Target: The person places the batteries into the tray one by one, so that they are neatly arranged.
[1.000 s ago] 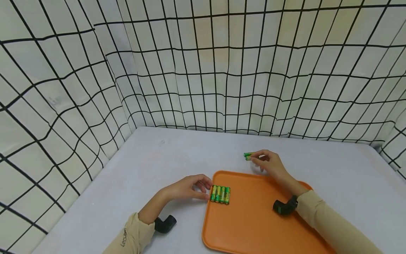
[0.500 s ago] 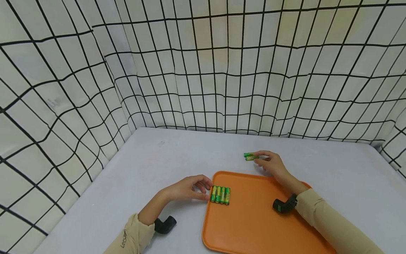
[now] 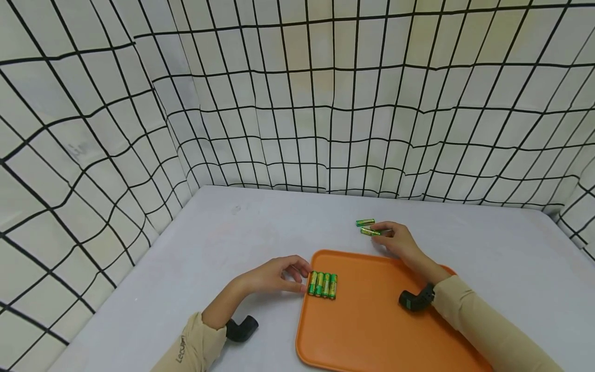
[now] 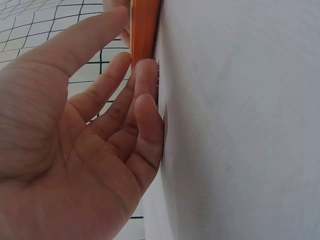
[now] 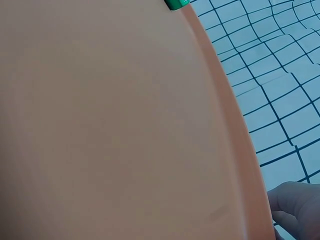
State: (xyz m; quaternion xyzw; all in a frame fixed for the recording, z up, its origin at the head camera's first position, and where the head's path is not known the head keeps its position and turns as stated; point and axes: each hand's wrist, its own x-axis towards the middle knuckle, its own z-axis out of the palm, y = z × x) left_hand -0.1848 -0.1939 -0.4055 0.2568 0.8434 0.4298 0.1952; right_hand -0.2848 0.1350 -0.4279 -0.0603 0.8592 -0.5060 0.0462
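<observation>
On the orange tray (image 3: pixel 367 315), several green and yellow batteries (image 3: pixel 323 285) lie side by side along the left rim. My left hand (image 3: pixel 281 274) rests at that rim with loosely bent fingers and nothing in its palm; the left wrist view shows its fingertips (image 4: pixel 146 72) by the tray's edge. Beyond the tray's far rim, my right hand (image 3: pixel 400 242) pinches the right end of a battery (image 3: pixel 370 232) between thumb and fingers. Just behind it another battery (image 3: pixel 365 222) lies on the table, apart from the pinched one. The right wrist view shows little of my right hand (image 5: pixel 296 209).
A white table (image 3: pixel 223 222) carries the tray. Black netting (image 3: pixel 332 108) over white walls encloses the back and sides. Black curved devices sit at both wrists, the right one (image 3: pixel 417 298) above the tray. A green battery end (image 5: pixel 176 4) shows at the tray's rim.
The near battery under my right hand has come away from the one behind it, leaving a gap. My right hand shifted its fingers onto that battery. The left hand stays put.
</observation>
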